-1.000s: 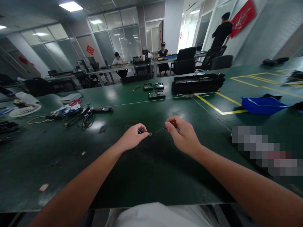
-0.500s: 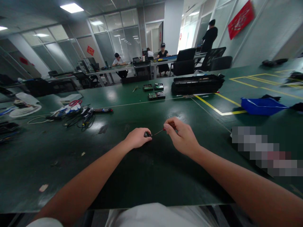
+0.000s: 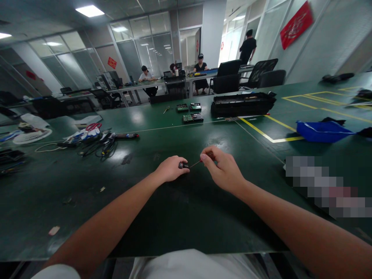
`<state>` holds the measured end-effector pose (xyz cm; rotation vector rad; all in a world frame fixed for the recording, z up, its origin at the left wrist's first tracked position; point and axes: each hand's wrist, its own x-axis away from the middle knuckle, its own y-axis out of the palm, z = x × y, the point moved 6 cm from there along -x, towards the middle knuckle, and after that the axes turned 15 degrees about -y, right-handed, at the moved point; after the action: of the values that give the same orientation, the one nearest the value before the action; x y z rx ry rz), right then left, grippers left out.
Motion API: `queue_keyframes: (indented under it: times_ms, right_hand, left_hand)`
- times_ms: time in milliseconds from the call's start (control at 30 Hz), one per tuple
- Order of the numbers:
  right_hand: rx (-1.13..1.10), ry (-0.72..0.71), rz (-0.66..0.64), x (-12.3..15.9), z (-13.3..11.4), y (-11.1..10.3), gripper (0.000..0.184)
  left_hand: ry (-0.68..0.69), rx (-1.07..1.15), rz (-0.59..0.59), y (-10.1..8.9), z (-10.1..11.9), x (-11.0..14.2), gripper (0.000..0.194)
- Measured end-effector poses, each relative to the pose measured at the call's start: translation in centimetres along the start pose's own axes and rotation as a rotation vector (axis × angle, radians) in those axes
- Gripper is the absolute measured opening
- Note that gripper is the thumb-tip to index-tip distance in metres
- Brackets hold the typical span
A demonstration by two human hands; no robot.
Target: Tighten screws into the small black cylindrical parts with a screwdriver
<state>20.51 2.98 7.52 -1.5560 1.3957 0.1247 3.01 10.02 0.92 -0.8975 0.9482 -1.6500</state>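
Note:
My left hand (image 3: 172,169) is closed around a small black part (image 3: 183,165), mostly hidden by the fingers, just above or on the green table (image 3: 162,217). My right hand (image 3: 221,166) grips a screwdriver (image 3: 210,155) by its reddish-brown handle. Its thin shaft slants down to the left, and the tip is at the right end of the black part; whether it touches, I cannot tell.
Several green circuit-board drives (image 3: 193,117) lie ahead, beside a long black housing (image 3: 243,104). A blue tray (image 3: 324,131) stands at right. Tangled cables (image 3: 101,145) and a pen-like tool (image 3: 127,136) lie at left. People work at desks (image 3: 162,82) behind.
My left hand has shifted slightly right, bringing the black part up to the screwdriver tip. My right hand has barely moved. A standing person at the back has moved left and turned.

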Motion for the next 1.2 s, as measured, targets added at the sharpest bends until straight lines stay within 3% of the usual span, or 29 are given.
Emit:
queue_keyframes:
  times_ms: [233, 833, 967, 1100, 1200]
  right_hand:
    - [0.006, -0.002, -0.005, -0.1, -0.2, -0.2, 0.019]
    - [0.01, -0.021, -0.015, -0.1, -0.1, 0.0, 0.018]
    - [-0.001, -0.021, -0.019, -0.1, -0.2, -0.1, 0.019]
    - [0.004, -0.016, -0.019, -0.1, -0.2, 0.0, 0.02]
    - [0.001, -0.016, -0.021, -0.2, -0.2, 0.0, 0.02]
  left_hand:
    - [-0.044, 0.029, -0.018, -0.1, 0.2, 0.2, 0.021]
    - [-0.116, -0.106, 0.011, -0.3, 1.0, 1.0, 0.022]
    - [-0.105, 0.054, -0.04, -0.8, 0.5, 0.6, 0.022]
    - [-0.201, 0.392, -0.16, -1.4, -1.3, 0.2, 0.022]
    - [-0.3, 0.607, -0.152, -2.6, -3.3, 0.1, 0.021]
